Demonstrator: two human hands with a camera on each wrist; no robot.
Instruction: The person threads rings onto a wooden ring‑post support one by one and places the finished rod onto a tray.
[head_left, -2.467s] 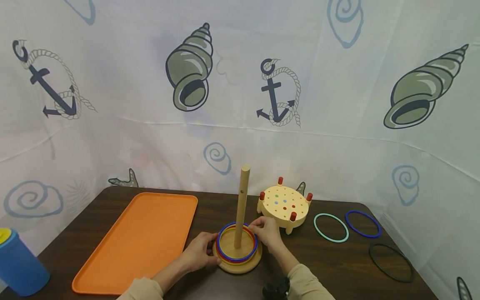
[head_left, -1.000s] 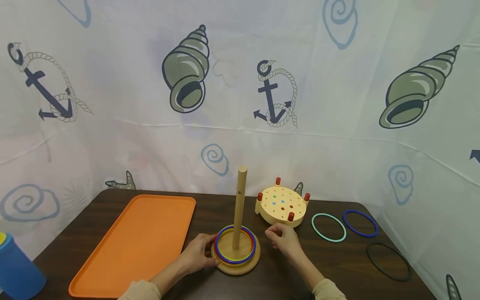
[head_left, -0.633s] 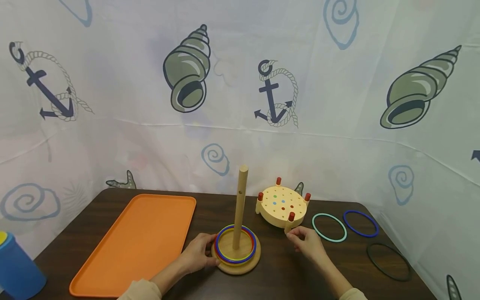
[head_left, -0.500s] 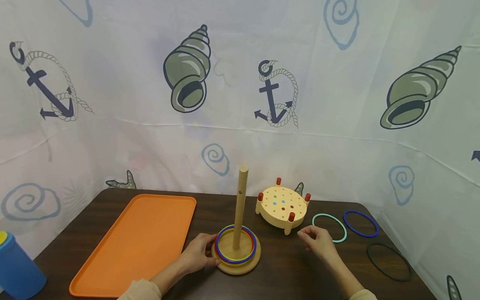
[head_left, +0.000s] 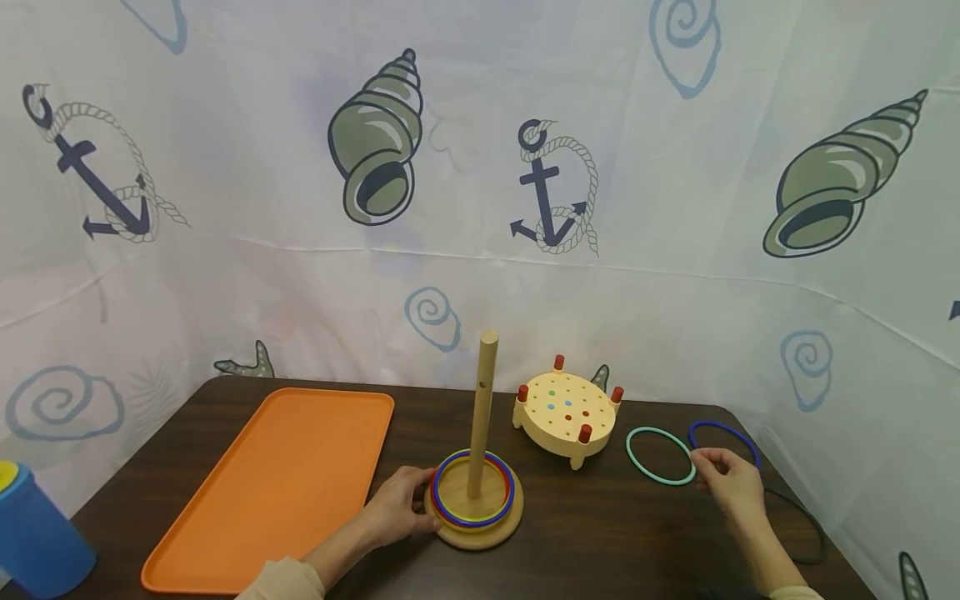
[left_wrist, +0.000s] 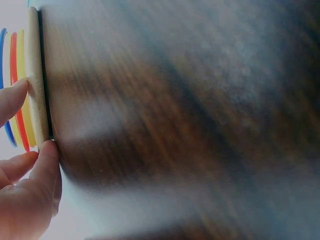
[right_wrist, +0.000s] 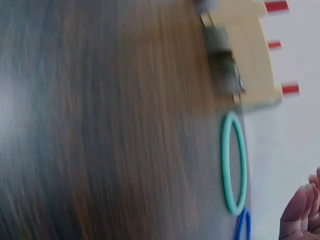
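A wooden peg stand has a round base and an upright post. Blue, red and yellow rings lie stacked around the post's foot; the red ring shows edge-on in the left wrist view. My left hand grips the left edge of the base, thumb and fingers at its rim. At the right, my right hand hovers with loosely bent fingers and nothing in them. It overlaps a blue ring in the head view, beside a mint ring. In the right wrist view the hand is apart from the mint ring.
A dark ring lies partly behind the right wrist. Behind the stand is a cream round pegboard with red-tipped legs. An orange tray lies left, and a blue canister stands at the far left. A printed curtain hangs behind the table.
My right hand has left the stacked rings and travelled right, past the pegboard, to the loose rings. The stacked rings shifted slightly. My left hand has stayed at the base.
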